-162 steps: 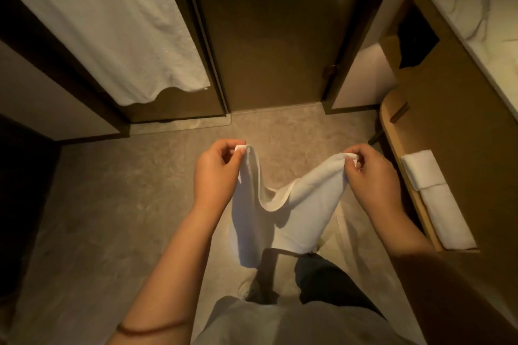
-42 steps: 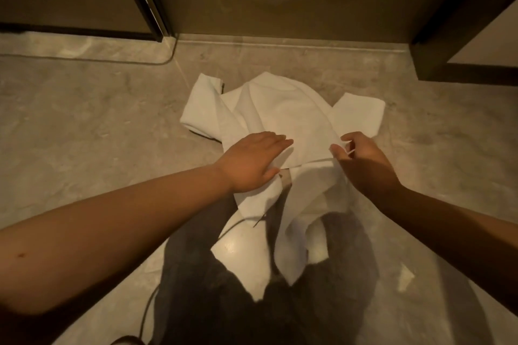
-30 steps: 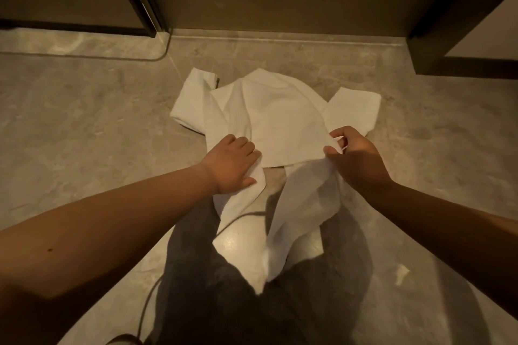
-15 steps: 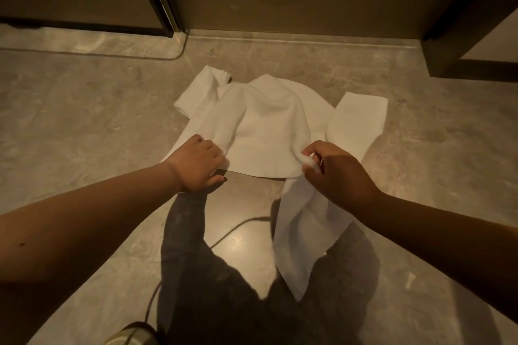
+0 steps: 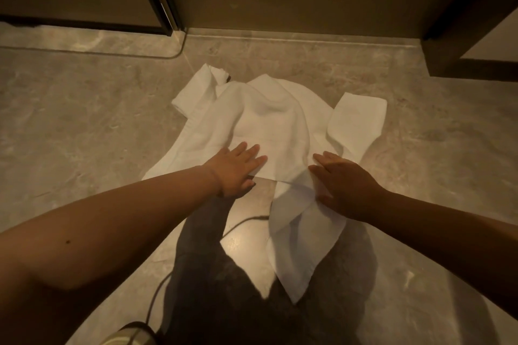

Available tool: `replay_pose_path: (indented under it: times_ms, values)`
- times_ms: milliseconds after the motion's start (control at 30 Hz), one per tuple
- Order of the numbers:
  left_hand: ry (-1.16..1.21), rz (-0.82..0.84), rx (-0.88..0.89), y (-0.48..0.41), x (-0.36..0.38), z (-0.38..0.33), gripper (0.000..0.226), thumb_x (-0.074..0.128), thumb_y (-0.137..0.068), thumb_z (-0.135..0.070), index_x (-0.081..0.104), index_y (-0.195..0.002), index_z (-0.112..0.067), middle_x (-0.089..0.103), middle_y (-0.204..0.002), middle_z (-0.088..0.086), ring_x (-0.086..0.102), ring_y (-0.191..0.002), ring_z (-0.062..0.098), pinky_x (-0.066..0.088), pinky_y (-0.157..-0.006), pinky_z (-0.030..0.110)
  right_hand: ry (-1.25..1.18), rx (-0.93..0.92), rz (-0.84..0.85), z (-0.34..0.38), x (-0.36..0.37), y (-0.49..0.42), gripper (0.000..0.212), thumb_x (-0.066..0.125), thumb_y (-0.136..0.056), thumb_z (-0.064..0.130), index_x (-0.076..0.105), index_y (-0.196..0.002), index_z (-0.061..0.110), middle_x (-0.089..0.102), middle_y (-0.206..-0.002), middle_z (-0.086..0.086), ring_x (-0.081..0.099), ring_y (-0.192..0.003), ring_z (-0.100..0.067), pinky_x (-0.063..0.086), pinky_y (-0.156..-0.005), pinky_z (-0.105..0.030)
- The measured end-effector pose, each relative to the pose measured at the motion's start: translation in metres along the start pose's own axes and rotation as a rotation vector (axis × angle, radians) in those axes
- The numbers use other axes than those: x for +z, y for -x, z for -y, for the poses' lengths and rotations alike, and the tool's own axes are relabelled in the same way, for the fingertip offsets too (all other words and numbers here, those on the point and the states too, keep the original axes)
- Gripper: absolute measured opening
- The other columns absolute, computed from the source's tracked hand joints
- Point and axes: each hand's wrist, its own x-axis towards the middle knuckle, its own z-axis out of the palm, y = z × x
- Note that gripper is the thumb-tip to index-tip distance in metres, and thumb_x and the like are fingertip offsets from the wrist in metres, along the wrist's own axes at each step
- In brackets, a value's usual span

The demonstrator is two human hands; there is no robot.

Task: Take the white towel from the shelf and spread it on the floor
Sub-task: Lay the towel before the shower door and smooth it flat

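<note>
Head view. The towel is down on the floor at centre frame, well short of flat. It has a hump in the middle, a rolled-over corner at its upper left, a flap folded out at right, and a long tail running to lower centre, below the right hand.

Change from half a second back: both hands were curled on the near edge, pulling. Now the left hand lies flat on that edge, fingers straight. The right hand is likewise flat, pressing where the tail meets the body. Neither grip has hold of anything; both are spread and only bear down. We read this as the switch from dragging to smoothing: the shelf step is done, the spreading under way but unfinished.

Edges and room: the towel's far edge lies near the door sill at top, so there is little room upward. Floor shows wide at left and right of the towel. The dark frame at upper right stands apart from the flap. Our shoe is at the bottom edge, apart from the tail.
</note>
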Motion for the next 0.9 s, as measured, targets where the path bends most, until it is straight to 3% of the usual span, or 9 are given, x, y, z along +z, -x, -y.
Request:
replay_pose_path:
  times_ms: [133,300,633,767,900]
  values:
    - [-0.084,0.009,0.004,0.005,0.001,0.004,0.064,0.032,-0.098,-0.045,0.003,-0.150,-0.022,-0.002,-0.160,0.010,0.001,-0.146,0.030,0.021,-0.113,0.050,0.072,0.040,0.113,-0.014,0.011,0.003,0.080,0.054,-0.086,0.052,0.016,-0.148,0.021,0.011,-0.158,-0.008,0.014,-0.143,-0.033,0.017,-0.115,-0.042]
    - [-0.117,-0.004,0.051,0.016,0.009,0.010,0.066,0.031,-0.096,-0.050,0.004,-0.150,-0.023,0.001,-0.160,0.010,0.005,-0.145,0.030,0.021,-0.113,0.049,0.139,0.062,0.177,-0.035,0.022,0.008,0.089,0.058,-0.082,0.056,0.009,-0.149,0.024,-0.004,-0.159,-0.004,0.013,-0.142,-0.037,0.015,-0.114,-0.046]
    - [-0.194,-0.016,0.132,0.060,0.054,0.027,0.072,0.021,-0.092,-0.064,-0.002,-0.150,-0.028,0.001,-0.160,0.009,0.006,-0.144,0.032,0.018,-0.112,0.046,0.193,0.064,0.206,-0.057,0.022,0.012,0.085,0.053,-0.082,0.060,0.008,-0.148,0.031,-0.008,-0.159,0.002,0.020,-0.140,-0.036,0.021,-0.110,-0.055]
    - [-0.157,-0.015,0.166,0.072,0.052,0.025,0.072,0.014,-0.089,-0.067,0.014,-0.149,-0.028,0.019,-0.157,0.008,0.022,-0.139,0.032,0.023,-0.109,0.044,0.195,0.070,0.234,-0.066,0.020,0.013,0.086,0.056,-0.081,0.059,0.009,-0.148,0.033,-0.007,-0.159,0.004,0.020,-0.142,-0.034,0.021,-0.110,-0.059]
    - [-0.059,-0.190,0.211,0.062,0.031,0.013,0.060,0.025,-0.095,-0.059,0.044,-0.136,-0.020,0.047,-0.140,0.010,0.047,-0.122,0.029,0.036,-0.101,0.043,0.215,0.024,0.147,-0.057,0.014,0.011,0.073,0.056,-0.085,0.050,0.024,-0.146,0.027,0.013,-0.158,-0.005,0.022,-0.142,-0.030,0.019,-0.112,-0.056]
